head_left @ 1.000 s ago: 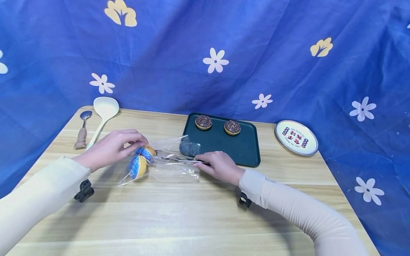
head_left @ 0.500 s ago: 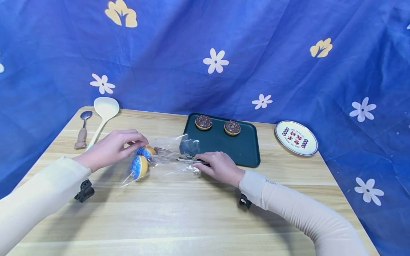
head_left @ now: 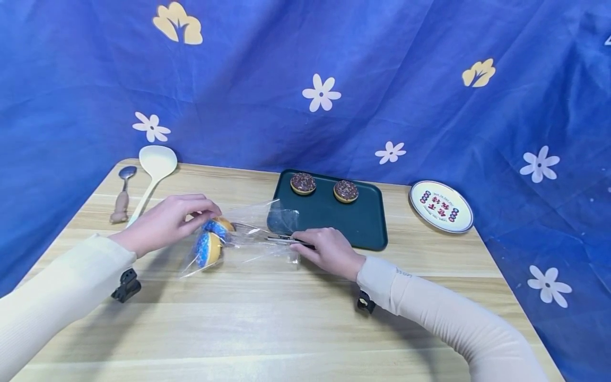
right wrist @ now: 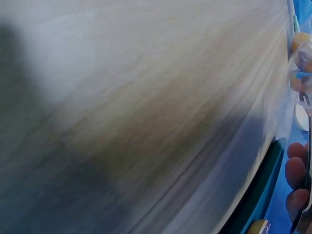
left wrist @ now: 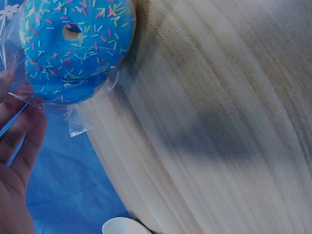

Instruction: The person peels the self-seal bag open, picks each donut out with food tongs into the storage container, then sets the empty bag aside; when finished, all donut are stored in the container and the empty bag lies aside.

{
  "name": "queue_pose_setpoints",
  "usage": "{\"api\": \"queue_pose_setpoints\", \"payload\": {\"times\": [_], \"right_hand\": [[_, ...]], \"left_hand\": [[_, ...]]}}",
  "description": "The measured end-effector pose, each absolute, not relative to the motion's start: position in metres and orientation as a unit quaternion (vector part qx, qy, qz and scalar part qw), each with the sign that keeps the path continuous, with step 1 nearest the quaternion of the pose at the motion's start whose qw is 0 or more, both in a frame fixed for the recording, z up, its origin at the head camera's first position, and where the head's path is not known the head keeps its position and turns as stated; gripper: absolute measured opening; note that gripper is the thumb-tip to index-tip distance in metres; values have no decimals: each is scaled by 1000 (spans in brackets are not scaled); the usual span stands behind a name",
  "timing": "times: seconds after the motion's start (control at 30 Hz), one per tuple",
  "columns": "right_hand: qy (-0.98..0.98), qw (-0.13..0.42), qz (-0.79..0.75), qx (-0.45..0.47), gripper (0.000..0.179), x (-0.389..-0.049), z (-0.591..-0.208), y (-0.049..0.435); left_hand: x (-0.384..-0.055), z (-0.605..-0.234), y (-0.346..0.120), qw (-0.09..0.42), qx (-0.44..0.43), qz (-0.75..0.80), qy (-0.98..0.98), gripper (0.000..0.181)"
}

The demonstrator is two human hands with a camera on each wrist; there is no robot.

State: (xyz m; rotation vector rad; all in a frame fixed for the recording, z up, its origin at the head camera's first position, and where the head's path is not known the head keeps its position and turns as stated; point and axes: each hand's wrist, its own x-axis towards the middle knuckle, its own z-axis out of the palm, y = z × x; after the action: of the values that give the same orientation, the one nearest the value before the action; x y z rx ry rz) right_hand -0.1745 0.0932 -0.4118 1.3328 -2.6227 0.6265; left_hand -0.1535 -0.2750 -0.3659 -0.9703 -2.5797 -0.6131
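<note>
My left hand (head_left: 179, 217) pinches the clear plastic bag (head_left: 260, 257) at its left end, fingertips beside the doughnuts. Inside lie two blue-iced doughnuts: the nearer one (head_left: 208, 250) stands on edge, and the other (head_left: 219, 227) is partly under my fingers. The left wrist view shows colourful sprinkles on a blue doughnut (left wrist: 83, 48) through the film. My right hand (head_left: 329, 248) holds metal tongs (head_left: 279, 239), which reach left into the bag towards the doughnuts. Whether their tips touch a doughnut is hard to tell through the glare.
A dark green tray (head_left: 355, 228) behind my right hand carries two chocolate doughnuts (head_left: 303, 183); the bag's corner overlaps its left edge. At the right stands a white printed plate (head_left: 441, 207). A white ladle (head_left: 158, 162) and a spoon (head_left: 121, 204) lie at the left.
The bag's film has shifted slightly and the nearer blue doughnut sits a little further right. Both hands stay almost where they were.
</note>
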Motion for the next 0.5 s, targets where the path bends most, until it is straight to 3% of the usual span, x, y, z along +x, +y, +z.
{"api": "queue_pose_setpoints", "payload": {"times": [0.5], "right_hand": [[-861, 64, 232, 447, 29, -177, -420, 109]], "left_hand": [[-154, -367, -272, 162, -336, -197, -906, 27]]}}
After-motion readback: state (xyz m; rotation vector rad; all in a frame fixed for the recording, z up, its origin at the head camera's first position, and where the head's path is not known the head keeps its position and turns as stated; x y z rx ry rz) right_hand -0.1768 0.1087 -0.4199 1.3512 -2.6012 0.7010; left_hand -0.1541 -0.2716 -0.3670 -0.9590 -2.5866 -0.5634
